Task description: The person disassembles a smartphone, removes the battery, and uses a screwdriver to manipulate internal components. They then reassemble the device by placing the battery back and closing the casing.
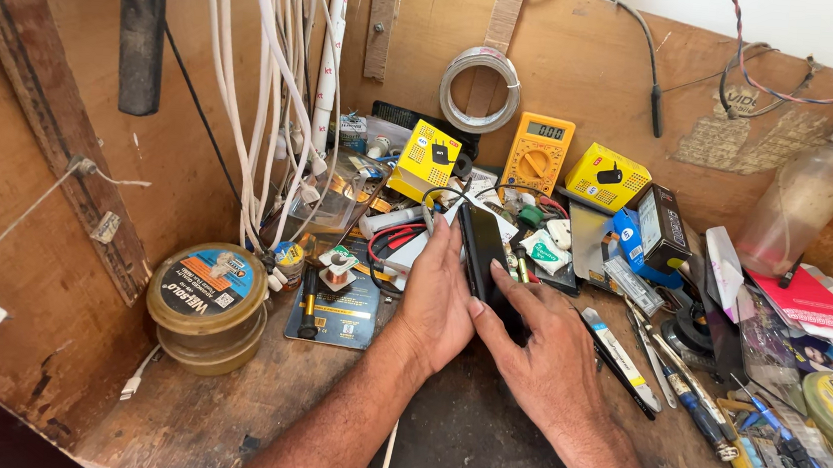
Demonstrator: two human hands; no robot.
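Note:
A black smartphone [484,248] stands on its long edge on the cluttered wooden bench, tilted between my hands. My left hand [436,301] lies flat against its left face, fingers stretched up along it. My right hand [538,340] presses on its lower right side, thumb and forefinger touching the phone's edge. Red and black wires [388,239] lie just left of the phone. The lower end of the phone is hidden behind my hands.
A yellow multimeter [537,154] and yellow boxes [605,176] stand behind the phone. A round tin [209,291] sits at left, a plastic spray bottle [801,202] at right. Tweezers, screwdrivers and pens [671,372] lie right of my right hand. White cables [267,101] hang at the back.

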